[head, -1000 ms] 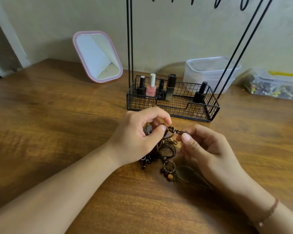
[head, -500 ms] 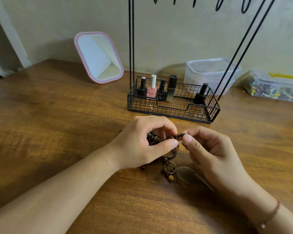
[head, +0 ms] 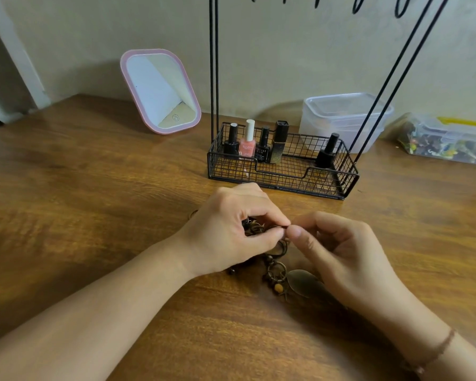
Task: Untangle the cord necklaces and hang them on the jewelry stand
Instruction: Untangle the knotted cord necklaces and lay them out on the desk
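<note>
A tangle of brown cord necklaces (head: 275, 266) with bronze rings, beads and a leaf pendant (head: 302, 281) lies on the wooden table between my hands. My left hand (head: 231, 232) pinches part of the tangle between thumb and fingers. My right hand (head: 341, 254) meets it fingertip to fingertip, pinching the same cord end. Most of the cords are hidden under my left hand. The black wire jewelry stand (head: 213, 64) rises behind them from a mesh basket base (head: 280, 182), its hooks at the top edge bare.
Several nail polish bottles (head: 249, 143) stand in the basket. A pink-framed mirror (head: 160, 90) leans on the wall at back left. A clear lidded tub (head: 344, 116) and a clear box of small colourful items (head: 445, 141) sit at back right.
My hands have dropped lower toward the table and come closer together, so the fingertips now touch on the cord end. The tangle is more covered by my left hand.
</note>
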`<state>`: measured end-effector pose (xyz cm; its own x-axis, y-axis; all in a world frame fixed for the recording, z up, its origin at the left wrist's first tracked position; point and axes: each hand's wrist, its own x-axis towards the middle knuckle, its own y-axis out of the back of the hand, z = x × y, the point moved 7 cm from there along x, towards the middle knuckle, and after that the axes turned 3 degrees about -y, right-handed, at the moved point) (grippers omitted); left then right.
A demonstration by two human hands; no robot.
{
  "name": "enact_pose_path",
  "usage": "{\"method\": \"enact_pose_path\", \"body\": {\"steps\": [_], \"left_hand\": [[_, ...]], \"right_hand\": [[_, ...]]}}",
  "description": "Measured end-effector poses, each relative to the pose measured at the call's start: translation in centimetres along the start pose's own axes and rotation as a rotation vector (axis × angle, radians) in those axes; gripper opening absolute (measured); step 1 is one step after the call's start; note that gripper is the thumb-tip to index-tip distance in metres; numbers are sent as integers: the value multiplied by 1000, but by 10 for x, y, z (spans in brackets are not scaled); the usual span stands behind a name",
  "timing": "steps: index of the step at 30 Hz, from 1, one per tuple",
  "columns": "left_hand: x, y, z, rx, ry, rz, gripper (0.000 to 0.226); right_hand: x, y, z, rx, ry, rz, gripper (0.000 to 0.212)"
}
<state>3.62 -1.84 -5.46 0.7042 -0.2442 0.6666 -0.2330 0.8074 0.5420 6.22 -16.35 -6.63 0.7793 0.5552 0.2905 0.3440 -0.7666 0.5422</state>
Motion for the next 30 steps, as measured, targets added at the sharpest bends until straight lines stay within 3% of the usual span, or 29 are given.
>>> {"method": "enact_pose_path", "body": {"steps": [6, 10, 15, 19, 25, 30], "left_hand": [[4, 4, 4, -72, 7, 43, 5], [3, -4, 1, -123, 111, -54, 4], [-2, -14, -5, 8, 167, -167, 6], [-1, -13, -3, 20, 127, -135, 6], [2, -8, -7, -351, 194, -29, 8], [4, -5, -11, -581, 248, 81, 7]], "right_hand": [[1, 9, 4, 128, -124, 99, 24], [0, 9, 4, 121, -156, 109, 26], [-3, 12, -4, 81, -94, 161, 19], [-5, 11, -4, 173, -142, 162, 19], [-5, 5, 5, 230, -280, 84, 20], [-2, 9, 8, 151, -288, 106, 17]]}}
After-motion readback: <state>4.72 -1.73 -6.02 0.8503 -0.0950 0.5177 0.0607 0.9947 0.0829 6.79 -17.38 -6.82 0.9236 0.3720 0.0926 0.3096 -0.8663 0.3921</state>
